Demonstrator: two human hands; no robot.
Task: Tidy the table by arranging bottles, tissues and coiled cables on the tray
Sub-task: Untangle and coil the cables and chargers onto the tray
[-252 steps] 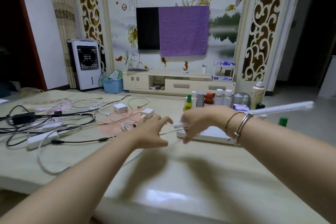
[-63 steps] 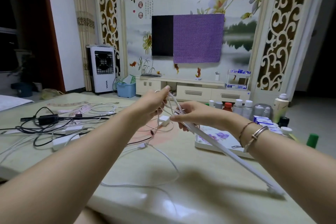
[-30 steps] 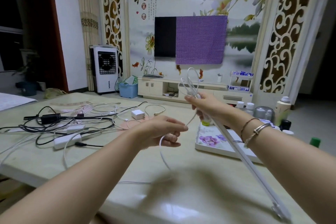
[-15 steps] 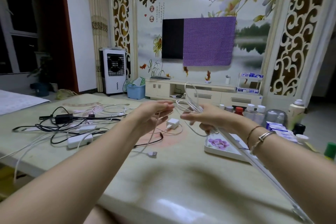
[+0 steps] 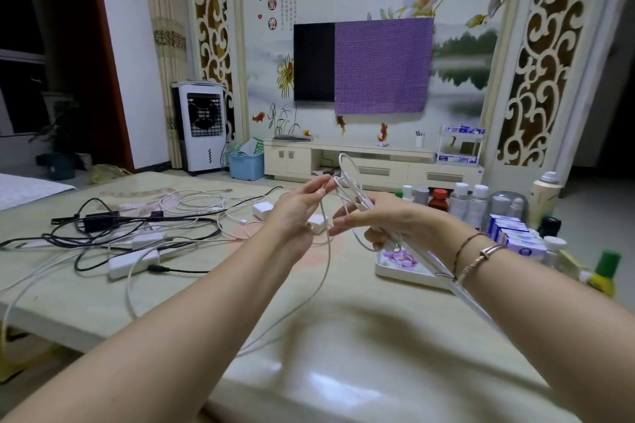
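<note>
My right hand (image 5: 381, 221) grips a bundle of white cable (image 5: 348, 178) loops together with a long white bar (image 5: 457, 288) that slants down along my wrist. My left hand (image 5: 299, 208) pinches the same cable's strand near the loops; the loose end hangs down to the tabletop. Just behind my right hand lies the white tray (image 5: 400, 266) with a purple flower print. Several bottles (image 5: 465, 201) and small tissue packs (image 5: 515, 237) stand at the right beyond the tray.
A tangle of black and white cables (image 5: 144, 223), power strips (image 5: 132, 261) and white chargers (image 5: 263, 208) covers the table's left half. A green-capped bottle (image 5: 603, 273) stands at the far right edge. The table's front edge runs close below my arms.
My left hand has risen and come close to the loops, laying more strand onto the bundle in my right hand. The cable's plug end is no longer seen hanging by the table's middle.
</note>
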